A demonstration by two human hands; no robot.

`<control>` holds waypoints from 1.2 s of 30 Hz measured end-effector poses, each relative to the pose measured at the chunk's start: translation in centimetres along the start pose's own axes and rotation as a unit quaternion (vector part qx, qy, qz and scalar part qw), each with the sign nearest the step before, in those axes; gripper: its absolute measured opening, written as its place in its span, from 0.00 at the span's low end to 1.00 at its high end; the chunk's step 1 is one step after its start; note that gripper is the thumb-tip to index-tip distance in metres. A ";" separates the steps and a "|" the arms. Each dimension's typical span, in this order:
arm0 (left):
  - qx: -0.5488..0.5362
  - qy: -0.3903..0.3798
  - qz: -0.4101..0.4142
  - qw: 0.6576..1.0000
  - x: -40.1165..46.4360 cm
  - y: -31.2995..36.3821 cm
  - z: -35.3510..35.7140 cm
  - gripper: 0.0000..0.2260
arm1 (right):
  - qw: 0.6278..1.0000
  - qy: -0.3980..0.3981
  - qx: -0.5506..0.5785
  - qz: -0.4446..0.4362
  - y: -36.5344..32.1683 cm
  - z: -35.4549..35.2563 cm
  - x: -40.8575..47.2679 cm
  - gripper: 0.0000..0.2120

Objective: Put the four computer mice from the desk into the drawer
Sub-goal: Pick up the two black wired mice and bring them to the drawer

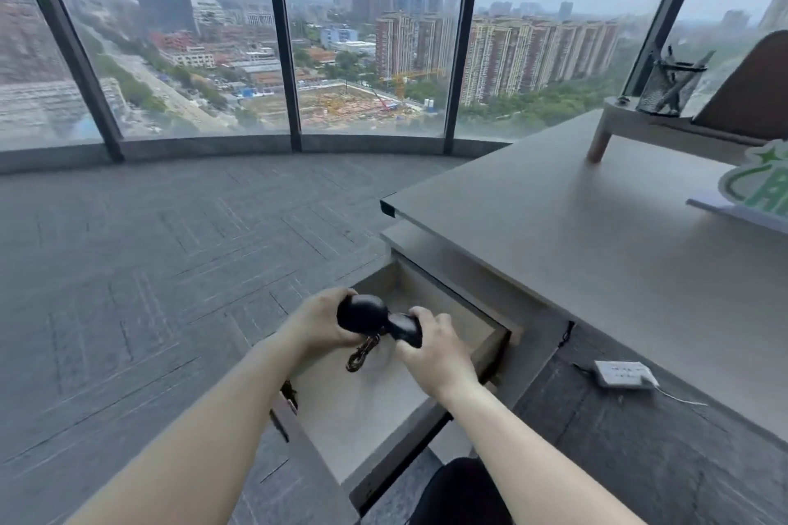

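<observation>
The drawer (490,358) under the left end of the grey desk (575,234) stands pulled out, its pale inside bare where it shows. Both hands hover over it. My left hand (320,322) grips a rounded black mouse (362,313). My right hand (435,343) grips a second black mouse (405,328), which touches the first. A braided dark cable (362,354) dangles from the mice into the drawer. No other mouse shows on the visible desk.
On the desk stand a riser shelf (631,128) with a mesh pen cup (667,87) and a green-and-white sign (763,183). A white power strip (622,373) lies on the carpet under the desk. Carpeted floor (149,269) stretches left toward tall windows.
</observation>
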State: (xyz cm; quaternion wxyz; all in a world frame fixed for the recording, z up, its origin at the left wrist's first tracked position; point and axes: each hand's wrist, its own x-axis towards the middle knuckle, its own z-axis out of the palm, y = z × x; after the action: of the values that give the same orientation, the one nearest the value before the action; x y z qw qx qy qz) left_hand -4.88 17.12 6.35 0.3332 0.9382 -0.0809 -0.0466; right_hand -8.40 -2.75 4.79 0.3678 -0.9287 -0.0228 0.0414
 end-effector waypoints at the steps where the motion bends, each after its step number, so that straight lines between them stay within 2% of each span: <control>1: 0.022 -0.022 -0.007 0.999 0.0 -1.1 0.5 0.25 | 0.999 -0.018 -0.027 0.010 0.3 1.0 0.3 0.25; 4: 0.097 -0.090 -0.033 0.991 0.3 -3.8 1.9 0.30 | 0.991 -0.067 -0.111 0.043 1.3 3.5 1.3 0.27; 6: 0.150 -0.145 -0.052 0.977 0.6 -5.0 2.8 0.32 | 0.980 -0.088 -0.168 0.053 1.6 4.7 2.0 0.25; 9: 0.202 -0.217 -0.071 0.953 0.9 -6.4 4.4 0.32 | 0.964 -0.113 -0.232 0.056 1.8 5.9 2.9 0.19; 13: 0.247 -0.280 -0.074 0.925 1.2 -7.9 6.6 0.31 | 0.941 -0.169 -0.289 0.046 2.5 7.7 3.9 0.20; 18: 0.318 -0.280 -0.041 0.905 1.8 -7.4 7.9 0.26 | 0.922 -0.199 -0.327 0.052 3.4 9.1 4.5 0.24; 20: 0.345 -0.281 -0.031 0.895 1.9 -6.9 7.8 0.28 | 0.922 -0.207 -0.322 0.058 3.5 9.0 4.4 0.25; 23: 0.332 -0.281 -0.033 0.900 1.8 -6.4 7.1 0.34 | 0.944 -0.165 -0.284 0.039 3.0 8.2 4.2 0.20; 26: 0.233 -0.225 -0.056 0.945 1.3 -5.9 5.4 0.31 | 0.973 -0.095 -0.211 -0.004 2.1 6.7 3.5 0.17; 30: 0.121 -0.052 -0.061 0.989 -0.6 -6.0 2.4 0.18 | 0.987 -0.054 -0.143 -0.053 0.3 4.9 1.1 0.14; 33: 0.049 0.095 -0.074 0.992 -3.4 -6.7 1.4 0.14 | 0.987 -0.074 -0.108 -0.098 -1.2 4.6 -1.9 0.12; 36: 0.009 0.241 -0.110 0.964 -7.0 -7.7 1.6 0.14 | 0.983 -0.093 -0.093 -0.124 -2.1 5.3 -5.3 0.16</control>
State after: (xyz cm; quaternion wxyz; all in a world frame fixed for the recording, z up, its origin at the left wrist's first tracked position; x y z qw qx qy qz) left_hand -11.03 23.31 0.50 0.3269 0.9278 0.1055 0.1456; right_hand -14.19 1.97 2.74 0.2781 -0.9410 -0.1758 0.0790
